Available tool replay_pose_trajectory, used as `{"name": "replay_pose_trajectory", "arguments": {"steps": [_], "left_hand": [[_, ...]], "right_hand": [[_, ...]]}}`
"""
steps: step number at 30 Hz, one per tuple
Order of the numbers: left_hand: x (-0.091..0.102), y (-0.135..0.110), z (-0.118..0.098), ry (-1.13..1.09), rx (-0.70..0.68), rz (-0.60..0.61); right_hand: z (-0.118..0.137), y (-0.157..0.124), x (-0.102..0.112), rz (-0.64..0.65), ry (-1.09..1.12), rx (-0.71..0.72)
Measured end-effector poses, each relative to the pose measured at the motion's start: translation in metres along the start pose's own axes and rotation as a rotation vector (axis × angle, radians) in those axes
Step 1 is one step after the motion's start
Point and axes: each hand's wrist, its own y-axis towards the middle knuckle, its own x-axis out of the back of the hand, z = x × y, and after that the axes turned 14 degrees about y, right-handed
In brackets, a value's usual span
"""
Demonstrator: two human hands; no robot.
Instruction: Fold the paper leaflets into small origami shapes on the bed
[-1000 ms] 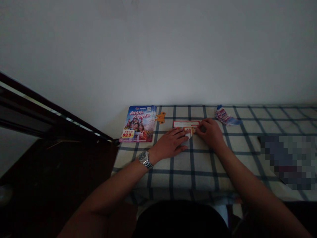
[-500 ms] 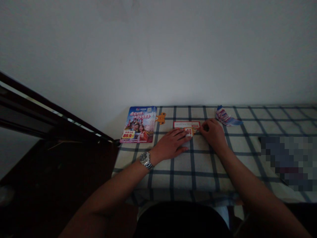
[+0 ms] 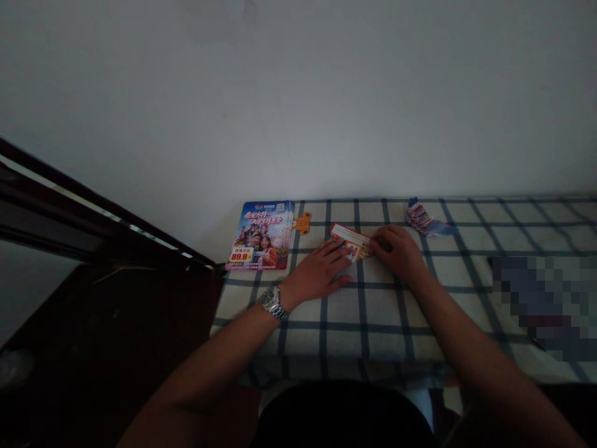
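A small red and white folded leaflet [image 3: 351, 239] lies tilted on the checked tablecloth [image 3: 373, 311]. My left hand [image 3: 318, 272], with a metal watch on the wrist, lies flat with fingers stretched out, its fingertips pressing on the leaflet's near left edge. My right hand [image 3: 400, 252] is curled, its fingers pinching the leaflet's right end.
A stack of colourful flyers [image 3: 261, 234] lies at the table's left end, with a small orange paper figure [image 3: 303, 222] beside it. A folded blue and red paper piece [image 3: 423, 220] sits near the wall. A dark wooden frame [image 3: 93, 218] stands to the left. A blurred patch [image 3: 545, 298] covers the right.
The leaflet has turned from lying square to the wall to a tilt, its left end now farther away. Both hands stayed on it and shifted slightly.
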Motion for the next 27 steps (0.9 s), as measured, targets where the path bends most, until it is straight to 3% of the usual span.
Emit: {"name": "replay_pose_trajectory", "arguments": {"steps": [10, 27], "left_hand": [[-0.004, 0.0, 0.004, 0.007, -0.01, -0.022], [0.008, 0.0, 0.003, 0.053, 0.174, -0.007]], "right_hand": [[0.007, -0.002, -0.007, 0.221, 0.105, 0.219], [0.008, -0.005, -0.011, 0.21, 0.076, 0.325]]}}
